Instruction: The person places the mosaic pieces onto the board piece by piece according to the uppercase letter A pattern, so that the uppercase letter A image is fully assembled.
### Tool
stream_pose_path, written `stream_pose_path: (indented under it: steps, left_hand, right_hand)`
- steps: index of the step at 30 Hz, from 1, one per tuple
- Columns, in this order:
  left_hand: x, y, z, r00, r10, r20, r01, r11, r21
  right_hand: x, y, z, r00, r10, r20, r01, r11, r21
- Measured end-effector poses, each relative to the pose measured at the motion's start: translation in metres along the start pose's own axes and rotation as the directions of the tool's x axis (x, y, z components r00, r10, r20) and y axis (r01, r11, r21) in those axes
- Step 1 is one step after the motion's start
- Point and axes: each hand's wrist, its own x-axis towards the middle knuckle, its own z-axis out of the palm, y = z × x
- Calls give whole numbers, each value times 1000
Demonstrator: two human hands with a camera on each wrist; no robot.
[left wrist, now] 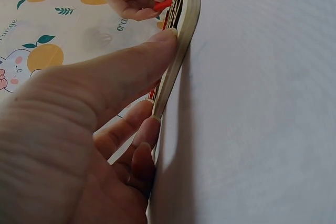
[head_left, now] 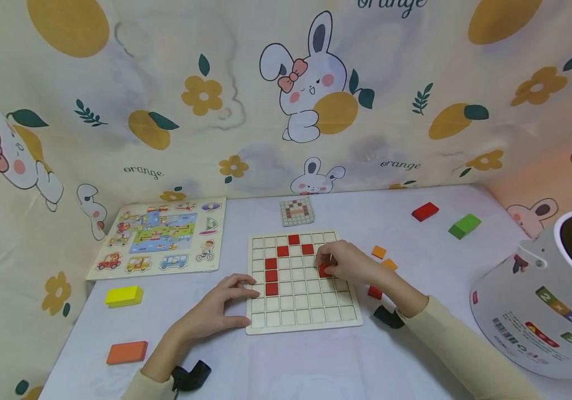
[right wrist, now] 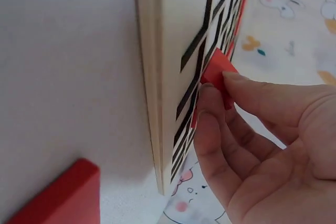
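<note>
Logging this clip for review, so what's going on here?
A person's right grip pinches a red tile at the gridded board, while the left grip touches the board's left edge. At least six other red tiles sit in its cells; orange tiles lie to the board's right.

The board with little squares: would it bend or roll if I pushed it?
The grid board would probably stay stiff, since its edge looks straight and woody. It likely wouldn't roll, because it lies flat. The red tiles on it might jiggle, as they look like separate pieces.
</note>
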Motion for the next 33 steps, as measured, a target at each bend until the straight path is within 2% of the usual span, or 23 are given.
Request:
stream_pose_path:
  steps: [5,8,16,21,25,30,33]
  left_hand:
    - [0,1,0,1000,-2,0,2,1000,8]
    - [0,0,0,1000,-1,0,1,1000,11]
    - [1,0,0,1000,-7,4,7,1000,-1]
    - [0,0,0,1000,-8,2,8,1000,0]
    - [0,0,0,1000,-10,2,10,1000,1]
    - [0,0,0,1000,-3,-1,3,1000,-4]
    - [0,1,0,1000,-2,0,2,1000,-4]
  right_hand:
    - [-2,-3,4,998,-2,-55,-7,988,-154]
    - [-4,-3,5,998,3,-69,-16,980,-197]
    - [-9,1,9,995,23,-96,-35,992,-124]
    - [-10,3,9,996,44,-83,-54,991,-125]
    - [-14,5,5,995,35,-90,-42,996,-80]
    - [-36,9,-13,994,58,-90,-55,998,37]
    - [-56,17,-20,994,88,-62,-85,995,49]
